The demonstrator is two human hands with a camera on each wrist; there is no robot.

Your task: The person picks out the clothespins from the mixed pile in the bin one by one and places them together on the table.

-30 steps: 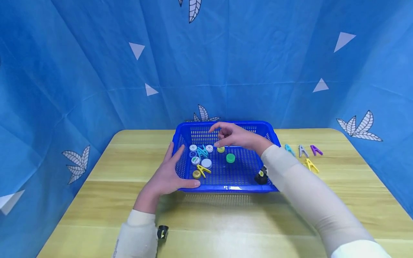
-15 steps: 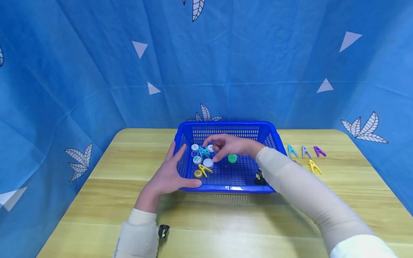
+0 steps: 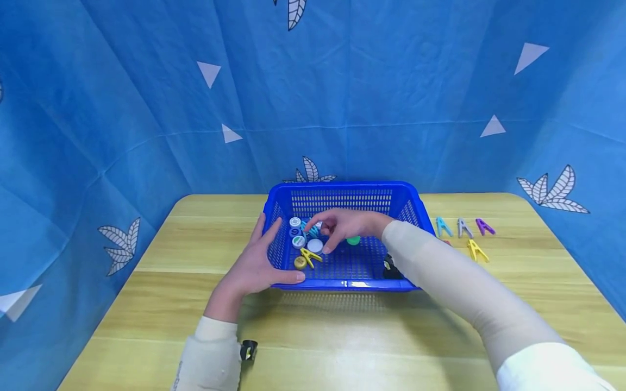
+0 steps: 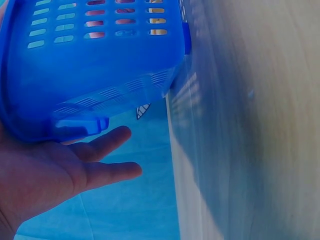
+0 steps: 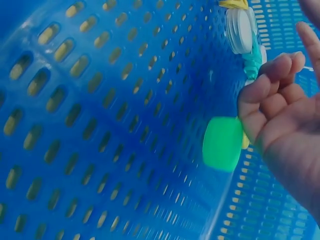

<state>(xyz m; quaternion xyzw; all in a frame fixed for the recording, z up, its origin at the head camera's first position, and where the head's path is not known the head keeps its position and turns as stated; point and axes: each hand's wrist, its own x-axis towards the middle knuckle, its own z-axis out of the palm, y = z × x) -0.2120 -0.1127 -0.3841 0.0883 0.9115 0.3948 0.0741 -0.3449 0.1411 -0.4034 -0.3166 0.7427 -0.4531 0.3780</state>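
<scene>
We see the right grip (image 3: 344,224) with thumb and pointing finger apart, just by a teal clothespin (image 3: 313,232) inside the blue basket (image 3: 332,284). Around it lie a white cap with a green mark (image 3: 299,241), a blue cap (image 3: 295,232) and a gold cap (image 3: 300,263); we can't read their tiny marks. The left grip (image 3: 251,266), fingers spread, touches the basket's left end. More clothespins (image 3: 481,222) lie on the worktop (image 3: 342,336).

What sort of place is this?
Probably a staged recording set-up, perhaps a curtained booth: a blue fabric backdrop with pale triangles and leaf prints hangs behind and on both sides of a light wood-grain table, and a small black device sits at the left wrist.
</scene>
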